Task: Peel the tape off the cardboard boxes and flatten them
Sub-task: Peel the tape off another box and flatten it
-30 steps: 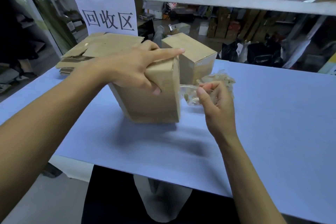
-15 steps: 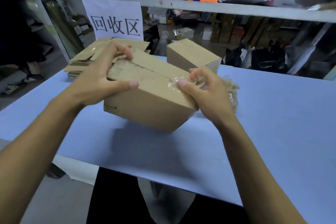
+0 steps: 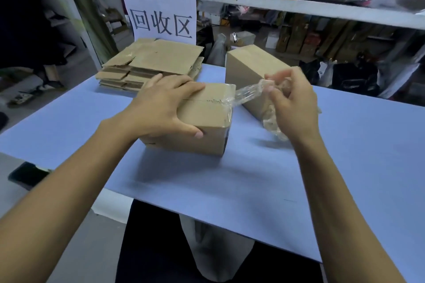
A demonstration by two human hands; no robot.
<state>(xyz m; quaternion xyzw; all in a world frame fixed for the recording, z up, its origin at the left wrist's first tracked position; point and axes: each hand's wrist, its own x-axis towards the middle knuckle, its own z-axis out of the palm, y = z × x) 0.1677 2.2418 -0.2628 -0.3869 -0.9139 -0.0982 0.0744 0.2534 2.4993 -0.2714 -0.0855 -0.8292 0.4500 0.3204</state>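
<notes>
A brown cardboard box [image 3: 207, 122] lies on the blue table [image 3: 230, 186] in front of me. My left hand [image 3: 165, 103] holds it down, fingers flat across its top and thumb against the near side. A strip of clear tape [image 3: 246, 95] stretches from the box's right top edge up to my right hand [image 3: 292, 108], which pinches it. Crumpled tape hangs below that hand. A second, closed box [image 3: 248, 66] stands just behind, partly hidden by my right hand.
A stack of flattened boxes [image 3: 151, 62] lies at the table's far left, under a white paper sign [image 3: 158, 14]. A metal shelf rail [image 3: 253, 4] crosses above the table's back edge. A dark object [image 3: 27, 174] sits low at the left.
The box has been laid flat on the table with its taped seam up. My right hand has pulled away to the right, and the tape now stretches out from the box's edge.
</notes>
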